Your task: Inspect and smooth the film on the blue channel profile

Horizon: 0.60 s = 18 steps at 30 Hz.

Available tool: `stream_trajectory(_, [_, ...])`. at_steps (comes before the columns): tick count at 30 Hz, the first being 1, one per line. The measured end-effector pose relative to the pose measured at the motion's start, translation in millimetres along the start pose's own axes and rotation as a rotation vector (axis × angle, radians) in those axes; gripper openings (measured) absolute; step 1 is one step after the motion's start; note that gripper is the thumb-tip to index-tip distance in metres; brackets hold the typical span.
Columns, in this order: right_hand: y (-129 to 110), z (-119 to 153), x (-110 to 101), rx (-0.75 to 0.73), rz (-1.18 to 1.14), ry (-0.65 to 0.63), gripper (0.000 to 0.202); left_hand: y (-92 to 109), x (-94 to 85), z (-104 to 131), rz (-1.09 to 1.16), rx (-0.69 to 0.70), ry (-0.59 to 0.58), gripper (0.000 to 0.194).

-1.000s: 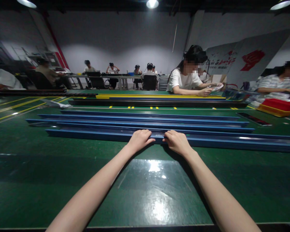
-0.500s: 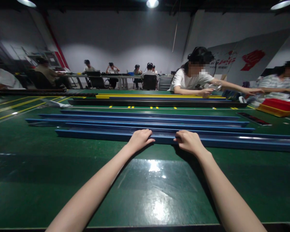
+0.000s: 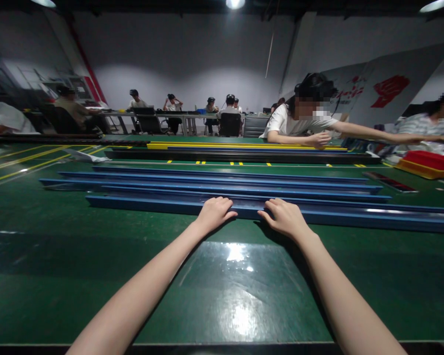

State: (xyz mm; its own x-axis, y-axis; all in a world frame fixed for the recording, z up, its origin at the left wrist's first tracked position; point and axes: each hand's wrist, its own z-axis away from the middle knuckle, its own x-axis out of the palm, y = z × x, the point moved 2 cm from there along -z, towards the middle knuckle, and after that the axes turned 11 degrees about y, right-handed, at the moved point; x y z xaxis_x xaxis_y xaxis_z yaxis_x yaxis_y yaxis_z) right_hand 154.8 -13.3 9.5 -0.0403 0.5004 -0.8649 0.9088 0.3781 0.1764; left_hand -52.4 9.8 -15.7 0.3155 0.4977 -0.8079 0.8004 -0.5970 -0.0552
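A long blue channel (image 3: 144, 203) lies across the green table (image 3: 222, 291), nearest to me. My left hand (image 3: 215, 213) grips its near wall at the middle, with the fingers over the edge and the thumb on the near side. My right hand (image 3: 283, 216) rests a little to the right on the same wall, fingers curled over the edge and thumb pointing left along the near face. Just behind lie more blue channels (image 3: 74, 183), parallel to it.
Further back are a black channel (image 3: 244, 157) and yellow strips (image 3: 207, 145). A phone (image 3: 392, 182) and a red bin (image 3: 429, 161) stand at the right. Across the table a person (image 3: 288, 125) leans with an arm stretched right. Others sit behind.
My right hand has shifted slightly left on the channel, and its thumb has stretched out leftward. My left hand has stayed in place. The person opposite has moved a hand slightly right.
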Motion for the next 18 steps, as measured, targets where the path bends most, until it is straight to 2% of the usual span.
stream_trajectory(6, [-20, -7, 13, -0.076, -0.054, 0.088, 0.03, 0, -0.4, 0, -0.004, 0.008, 0.004, 0.029])
stream_trajectory(18, [-16, -13, 12, -0.078, -0.049, 0.054, 0.029, -1, -3.3, -2, 0.023, 0.018, -0.018, 0.028])
